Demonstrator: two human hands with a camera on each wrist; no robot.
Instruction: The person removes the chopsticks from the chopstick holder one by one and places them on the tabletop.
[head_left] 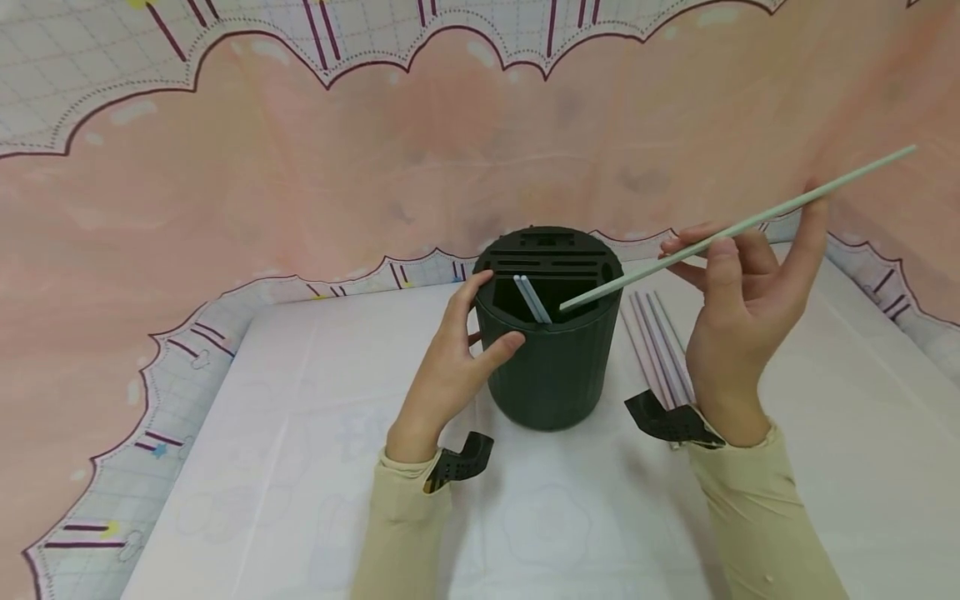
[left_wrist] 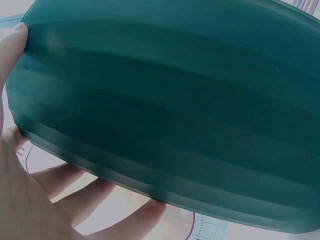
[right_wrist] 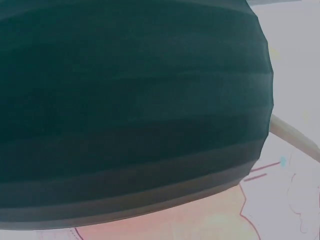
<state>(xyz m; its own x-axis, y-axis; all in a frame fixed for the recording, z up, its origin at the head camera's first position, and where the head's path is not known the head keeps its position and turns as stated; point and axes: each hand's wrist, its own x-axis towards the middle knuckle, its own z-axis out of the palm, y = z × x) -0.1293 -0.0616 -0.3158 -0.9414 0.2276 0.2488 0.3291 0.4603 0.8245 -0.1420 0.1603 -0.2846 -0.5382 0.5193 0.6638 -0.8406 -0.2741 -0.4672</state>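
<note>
A dark green ribbed cylindrical holder (head_left: 546, 375) with a black slotted top stands on the white table. My left hand (head_left: 450, 358) grips its left side at the rim, thumb on the near side; the left wrist view shows fingers (left_wrist: 85, 197) spread along the ribbed wall. Two blue-grey sticks (head_left: 532, 298) lean inside the opening. My right hand (head_left: 750, 308), right of the holder, holds a long thin pale green stick (head_left: 772, 212) between thumb and fingers. The stick slants, its lower end over the opening. Only the holder's wall (right_wrist: 130, 110) fills most of the right wrist view.
Several pink and lilac sticks (head_left: 656, 346) lie side by side on the table (head_left: 300, 483), right of the holder and partly behind the right hand. A peach backdrop (head_left: 337, 183) with a scalloped white border rises behind the table.
</note>
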